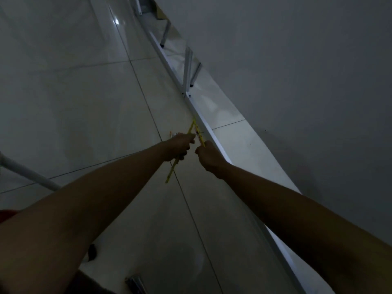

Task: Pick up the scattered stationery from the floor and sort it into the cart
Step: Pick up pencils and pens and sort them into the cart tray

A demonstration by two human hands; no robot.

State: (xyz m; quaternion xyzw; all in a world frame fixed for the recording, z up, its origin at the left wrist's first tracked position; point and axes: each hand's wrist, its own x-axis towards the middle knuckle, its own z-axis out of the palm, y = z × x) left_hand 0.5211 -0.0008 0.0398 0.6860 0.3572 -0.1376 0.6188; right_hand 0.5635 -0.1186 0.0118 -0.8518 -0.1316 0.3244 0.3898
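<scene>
Fingers of the left hand (179,146) are curled round yellow pencils (172,170), held above the tiled floor (84,98). Fingers of the right hand (209,157) are closed on another yellow pencil (200,137), crossed against the first near a white metal rail (203,122). Lighting is dim; the pencil count is not discernible.

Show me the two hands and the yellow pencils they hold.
left hand (179,146), head view, back of the hand
right hand (209,155), head view, back of the hand
yellow pencils (170,174), head view, lower shaft
</scene>
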